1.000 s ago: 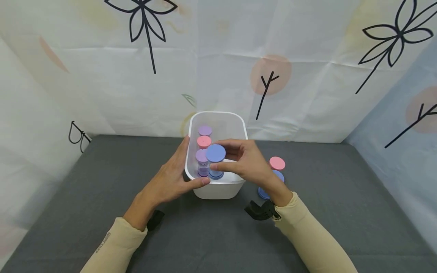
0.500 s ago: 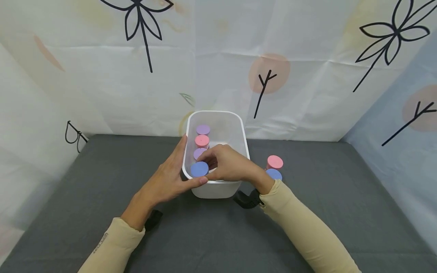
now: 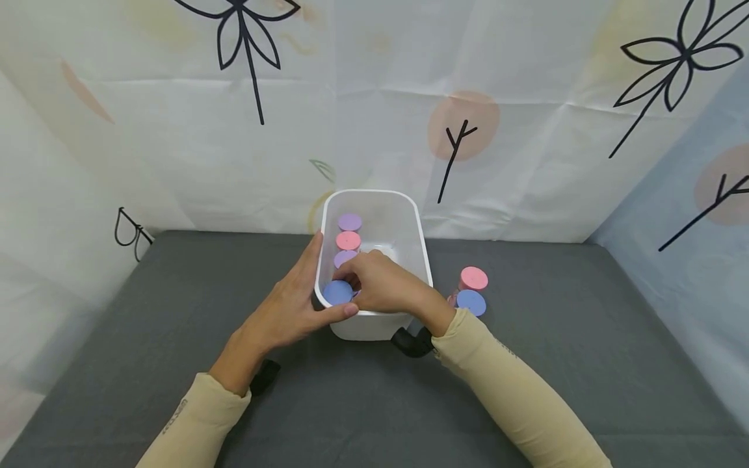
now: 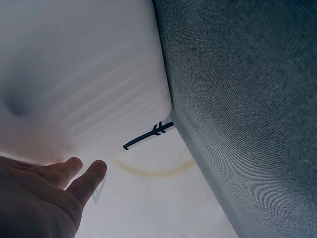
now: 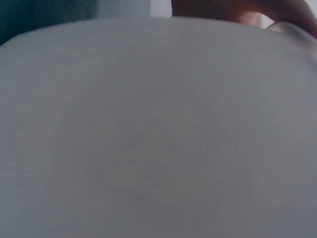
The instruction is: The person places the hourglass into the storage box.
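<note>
A white plastic bin [image 3: 374,329] stands in front of me. My left hand [image 3: 295,292] lies along its left side, thumb at the near rim. In the left wrist view, the left hand's fingers [image 4: 88,182] extend along the outer wall. My right hand [image 3: 389,283] reaches over the near right rim and holds a small jar with a blue lid [image 3: 337,292] in the near left corner. Its body is mostly hidden. Behind it, along the left wall, are jars with a purple lid [image 3: 345,259], a pink lid [image 3: 348,240] and another purple lid [image 3: 350,222].
Right of the bin, a pink-lidded jar [image 3: 473,278] and a blue-lidded jar [image 3: 471,302] stand on the grey cloth [image 3: 328,416]. A patterned white curtain [image 3: 374,123] hangs behind the bin. The bin's wall [image 5: 158,124] fills most of the right wrist view.
My right hand has lowered the blue-lidded jar into the bin's near left corner, moving left and down. The left hand stays at the bin's side.
</note>
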`<action>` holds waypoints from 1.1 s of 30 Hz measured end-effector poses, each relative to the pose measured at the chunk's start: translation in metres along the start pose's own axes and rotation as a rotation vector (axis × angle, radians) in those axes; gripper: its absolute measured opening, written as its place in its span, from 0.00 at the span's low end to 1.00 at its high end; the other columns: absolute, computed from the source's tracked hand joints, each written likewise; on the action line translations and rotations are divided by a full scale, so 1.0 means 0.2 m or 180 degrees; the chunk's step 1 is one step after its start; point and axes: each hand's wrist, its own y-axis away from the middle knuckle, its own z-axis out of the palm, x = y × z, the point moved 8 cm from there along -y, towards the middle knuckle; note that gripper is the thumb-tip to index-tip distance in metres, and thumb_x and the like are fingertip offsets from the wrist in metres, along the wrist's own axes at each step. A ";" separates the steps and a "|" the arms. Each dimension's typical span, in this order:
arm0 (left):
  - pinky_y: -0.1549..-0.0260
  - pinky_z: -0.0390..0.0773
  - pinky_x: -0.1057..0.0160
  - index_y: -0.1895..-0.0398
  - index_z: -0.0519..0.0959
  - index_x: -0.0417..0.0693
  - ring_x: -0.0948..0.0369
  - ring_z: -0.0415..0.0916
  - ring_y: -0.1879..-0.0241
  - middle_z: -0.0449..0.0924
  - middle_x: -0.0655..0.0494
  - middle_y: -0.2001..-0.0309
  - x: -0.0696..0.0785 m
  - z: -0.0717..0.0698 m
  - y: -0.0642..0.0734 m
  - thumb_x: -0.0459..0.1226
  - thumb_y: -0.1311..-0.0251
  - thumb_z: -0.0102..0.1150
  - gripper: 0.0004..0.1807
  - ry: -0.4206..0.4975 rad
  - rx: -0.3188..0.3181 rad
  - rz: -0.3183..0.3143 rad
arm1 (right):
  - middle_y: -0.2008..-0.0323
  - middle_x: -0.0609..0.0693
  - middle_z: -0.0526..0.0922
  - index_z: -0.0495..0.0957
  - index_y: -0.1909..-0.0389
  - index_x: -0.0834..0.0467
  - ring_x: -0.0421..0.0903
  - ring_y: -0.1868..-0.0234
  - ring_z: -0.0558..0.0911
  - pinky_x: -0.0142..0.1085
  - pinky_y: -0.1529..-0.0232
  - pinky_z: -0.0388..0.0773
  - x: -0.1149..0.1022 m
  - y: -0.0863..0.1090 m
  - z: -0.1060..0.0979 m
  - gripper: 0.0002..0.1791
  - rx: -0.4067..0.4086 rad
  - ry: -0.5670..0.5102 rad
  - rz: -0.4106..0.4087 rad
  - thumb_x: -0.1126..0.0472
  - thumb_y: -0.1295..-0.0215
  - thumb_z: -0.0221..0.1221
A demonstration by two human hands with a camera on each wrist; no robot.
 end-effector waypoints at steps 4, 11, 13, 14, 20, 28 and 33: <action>0.39 0.68 0.42 0.17 0.30 0.55 0.53 0.56 0.27 0.35 0.56 0.18 0.00 0.00 0.00 0.59 0.42 0.69 0.65 -0.0009 -0.0009 -0.0013 | 0.67 0.45 0.87 0.88 0.60 0.59 0.38 0.65 0.85 0.35 0.58 0.81 0.00 0.00 0.00 0.11 0.0063 0.0080 0.0041 0.68 0.47 0.73; 0.39 0.68 0.42 0.17 0.30 0.56 0.53 0.56 0.26 0.36 0.56 0.18 -0.01 0.00 0.00 0.59 0.41 0.68 0.65 -0.0015 -0.0014 -0.0030 | 0.64 0.47 0.88 0.88 0.57 0.60 0.39 0.63 0.85 0.34 0.56 0.80 -0.01 0.02 -0.02 0.15 0.0155 0.0102 0.0006 0.69 0.48 0.72; 0.39 0.68 0.41 0.17 0.29 0.57 0.53 0.54 0.25 0.35 0.57 0.18 -0.01 0.00 0.00 0.60 0.41 0.68 0.65 -0.0017 -0.0030 -0.0060 | 0.62 0.48 0.89 0.87 0.55 0.61 0.40 0.61 0.86 0.34 0.54 0.80 -0.01 0.02 -0.03 0.17 0.0242 0.0091 0.0006 0.68 0.48 0.73; 0.38 0.67 0.41 0.17 0.29 0.57 0.54 0.53 0.25 0.35 0.58 0.18 -0.01 0.00 0.00 0.60 0.41 0.67 0.65 -0.0017 -0.0035 -0.0075 | 0.61 0.49 0.89 0.87 0.54 0.62 0.41 0.60 0.86 0.34 0.53 0.80 -0.01 0.03 -0.04 0.18 0.0292 0.0075 0.0007 0.67 0.48 0.73; 0.38 0.67 0.40 0.18 0.29 0.57 0.53 0.52 0.24 0.34 0.59 0.18 -0.01 0.00 0.00 0.61 0.41 0.67 0.65 0.0002 -0.0046 -0.0106 | 0.59 0.52 0.88 0.85 0.53 0.64 0.46 0.57 0.87 0.34 0.51 0.80 -0.03 0.07 -0.09 0.20 0.0671 -0.0373 -0.0117 0.61 0.46 0.76; 0.37 0.66 0.39 0.17 0.30 0.57 0.54 0.51 0.24 0.34 0.60 0.18 0.00 0.01 0.00 0.62 0.41 0.66 0.64 0.0003 -0.0037 -0.0108 | 0.58 0.53 0.88 0.86 0.53 0.63 0.50 0.55 0.87 0.36 0.49 0.80 -0.01 0.18 -0.19 0.20 0.1163 -0.0976 -0.0266 0.62 0.46 0.76; 0.37 0.66 0.38 0.17 0.31 0.57 0.53 0.55 0.25 0.37 0.59 0.18 -0.01 0.01 0.00 0.61 0.43 0.68 0.65 0.0039 -0.0011 -0.0104 | 0.57 0.51 0.88 0.86 0.52 0.62 0.44 0.55 0.87 0.38 0.48 0.80 0.07 0.30 -0.27 0.19 0.1368 -0.1099 -0.0037 0.63 0.45 0.76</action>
